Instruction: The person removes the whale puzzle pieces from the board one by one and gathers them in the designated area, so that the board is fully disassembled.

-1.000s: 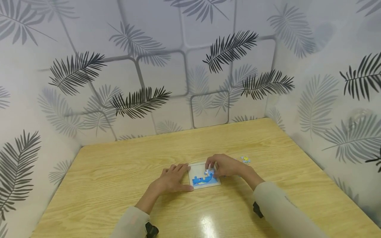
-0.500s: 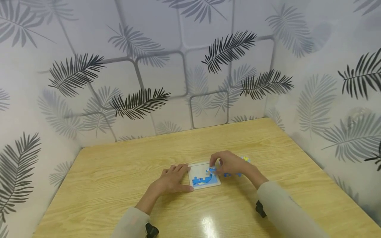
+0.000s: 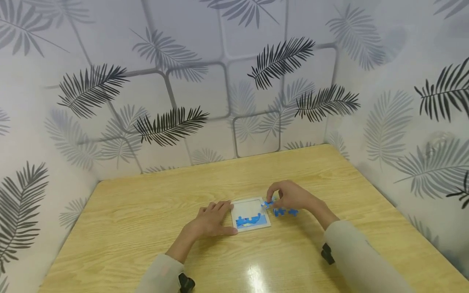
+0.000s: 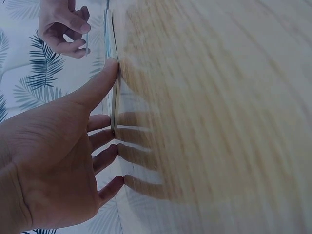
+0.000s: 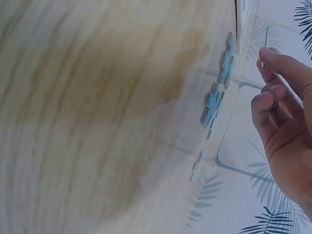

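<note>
A shallow white puzzle tray [image 3: 247, 207] lies flat on the table, with blue jigsaw pieces [image 3: 250, 221] fitted along its lower part. My left hand [image 3: 214, 220] rests at the tray's left side, fingers spread and thumb on its near corner. Just above the tray's right edge, my right hand [image 3: 296, 196] pinches a blue and white jigsaw piece [image 3: 268, 204] between thumb and fingertips. In the right wrist view that piece [image 5: 266, 41] appears edge-on, clear of the table. Loose blue pieces [image 3: 279, 212] lie beneath and beside the right hand, which partly hides them.
The wood-grain table [image 3: 176, 195] runs back to a wall [image 3: 205, 81] patterned with leaves. Several loose jigsaw pieces [image 5: 212, 106] are spread to the right of the tray, one lying farther out [image 5: 197, 165]. A dark strap device [image 3: 186, 283] sits at the left wrist.
My right hand, still pinching the piece, has lifted and moved right from over the tray to its right edge. Loose blue pieces have come into view. The left hand keeps its place.
</note>
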A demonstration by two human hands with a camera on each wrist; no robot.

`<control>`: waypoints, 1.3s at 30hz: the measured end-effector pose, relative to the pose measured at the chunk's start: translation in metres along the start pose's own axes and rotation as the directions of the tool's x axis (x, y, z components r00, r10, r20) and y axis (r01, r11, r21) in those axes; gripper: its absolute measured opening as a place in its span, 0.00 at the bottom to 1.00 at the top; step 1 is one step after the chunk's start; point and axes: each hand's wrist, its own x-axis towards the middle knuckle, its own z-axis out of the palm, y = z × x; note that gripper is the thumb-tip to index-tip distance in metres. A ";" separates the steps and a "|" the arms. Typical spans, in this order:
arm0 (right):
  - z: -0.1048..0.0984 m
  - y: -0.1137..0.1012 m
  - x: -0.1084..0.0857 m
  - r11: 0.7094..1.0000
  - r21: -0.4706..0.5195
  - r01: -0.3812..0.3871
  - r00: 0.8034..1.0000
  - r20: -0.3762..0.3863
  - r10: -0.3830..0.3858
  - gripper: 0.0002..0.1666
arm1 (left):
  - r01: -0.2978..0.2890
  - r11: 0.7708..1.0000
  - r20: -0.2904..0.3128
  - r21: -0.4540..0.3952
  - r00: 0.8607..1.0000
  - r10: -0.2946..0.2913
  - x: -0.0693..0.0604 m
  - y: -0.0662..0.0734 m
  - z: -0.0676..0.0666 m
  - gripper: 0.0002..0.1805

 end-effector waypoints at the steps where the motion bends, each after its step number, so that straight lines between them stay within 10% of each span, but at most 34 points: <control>1: -0.001 0.000 -0.001 1.000 0.004 0.003 1.000 -0.002 -0.003 0.11 | -0.003 1.000 0.000 0.002 1.000 0.003 0.000 0.000 -0.001 0.49; 39: -0.042 0.049 -0.054 0.997 -0.005 -0.075 0.997 -0.020 0.075 0.08 | -0.005 1.000 -0.003 0.007 1.000 0.005 0.005 -0.006 0.002 0.50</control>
